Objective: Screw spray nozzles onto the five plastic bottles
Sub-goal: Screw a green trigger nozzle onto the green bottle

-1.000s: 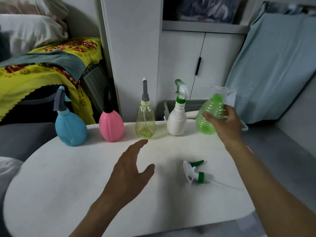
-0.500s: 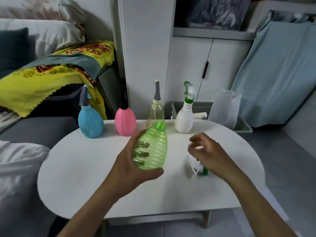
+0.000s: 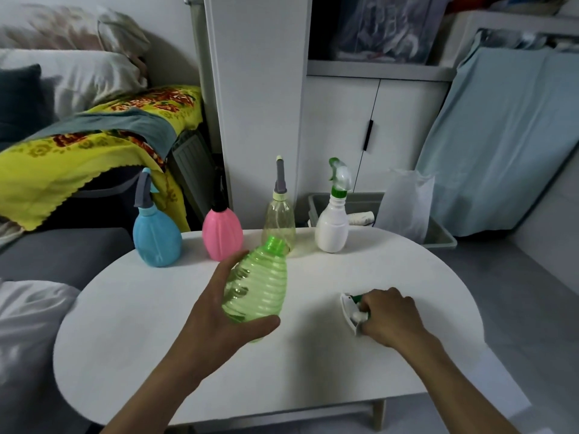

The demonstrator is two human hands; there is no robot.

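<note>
My left hand [image 3: 216, 311] grips the green bottle [image 3: 258, 286] above the counter [image 3: 156, 355], neck tilted up and away. The nozzle [image 3: 352, 310] lies on the counter to its right, under my right hand [image 3: 390, 317], whose fingers now curl onto it; half a second ago they only hovered above.

capless green bottle [image 3: 257, 292] tilted, loose nozzle [image 3: 352, 310] on table

Translucent ribbed plastic, glossy: green bottle [image 3: 257, 292]. Opaque smooth plastic: blue bottle [image 3: 156, 238], pink bottle [image 3: 221, 234], white bottle [image 3: 332, 231]. Clear yellowish plastic: fourth bottle [image 3: 279, 219] near the table's far edge. Matt white, smooth: table [image 3: 141, 339]. Patterned cloth: yellow blanket [image 3: 47, 158].
</note>
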